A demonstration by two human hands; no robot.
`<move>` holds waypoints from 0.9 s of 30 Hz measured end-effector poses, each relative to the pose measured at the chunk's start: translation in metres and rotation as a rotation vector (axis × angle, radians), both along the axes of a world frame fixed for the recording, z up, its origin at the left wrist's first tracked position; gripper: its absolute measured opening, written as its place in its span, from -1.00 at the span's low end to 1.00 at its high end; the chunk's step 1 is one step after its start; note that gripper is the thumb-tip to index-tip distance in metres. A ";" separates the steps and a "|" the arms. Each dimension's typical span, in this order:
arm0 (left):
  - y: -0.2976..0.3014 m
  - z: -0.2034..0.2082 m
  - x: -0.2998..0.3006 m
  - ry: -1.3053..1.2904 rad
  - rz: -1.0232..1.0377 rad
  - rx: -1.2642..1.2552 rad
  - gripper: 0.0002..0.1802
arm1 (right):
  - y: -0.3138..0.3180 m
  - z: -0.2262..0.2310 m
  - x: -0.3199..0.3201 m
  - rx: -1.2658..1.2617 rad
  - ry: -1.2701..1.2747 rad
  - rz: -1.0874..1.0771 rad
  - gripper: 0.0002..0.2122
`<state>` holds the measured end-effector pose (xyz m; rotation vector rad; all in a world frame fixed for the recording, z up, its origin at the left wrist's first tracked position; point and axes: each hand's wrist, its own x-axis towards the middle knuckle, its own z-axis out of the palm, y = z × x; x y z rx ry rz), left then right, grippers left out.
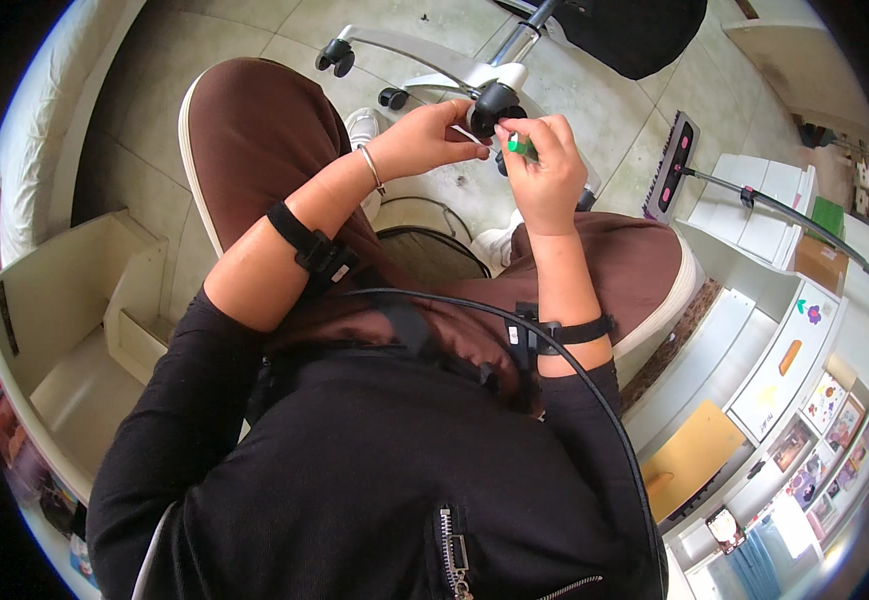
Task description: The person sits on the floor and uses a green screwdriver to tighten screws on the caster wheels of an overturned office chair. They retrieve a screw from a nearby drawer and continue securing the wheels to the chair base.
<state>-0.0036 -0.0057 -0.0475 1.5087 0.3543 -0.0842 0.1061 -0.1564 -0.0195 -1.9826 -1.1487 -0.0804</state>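
A black caster wheel [495,108] at the end of a light grey office chair leg [470,72] is between my two hands. My left hand [433,138] reaches it from the left, thumb and fingers curled against its side. My right hand [545,170] pinches a small tool with a green end [522,147] close to the caster's near side. The tool's working tip is hidden by my fingers and the wheel, so its exact kind cannot be made out.
Other casters [335,57] stand on the tiled floor beyond my knees. A broom-like brush head [672,165] on a pole is at the right, near white drawers [750,200]. A pale open cabinet [85,330] lies left. A black cable [595,385] crosses my lap.
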 end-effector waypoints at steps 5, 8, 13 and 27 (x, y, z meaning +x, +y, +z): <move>-0.003 -0.002 -0.002 -0.107 0.161 0.065 -0.35 | 0.003 -0.002 0.000 0.043 -0.034 0.010 -0.74; -0.002 0.002 -0.001 -0.184 0.163 0.122 -0.29 | 0.005 -0.001 0.000 0.042 -0.014 0.040 -0.71; -0.005 0.011 0.000 -0.079 0.156 0.251 -0.25 | 0.005 0.010 -0.001 0.058 0.023 0.100 -0.68; -0.002 -0.018 0.011 -0.142 0.166 0.065 -0.31 | -0.012 0.003 0.014 0.228 0.453 -0.129 -0.73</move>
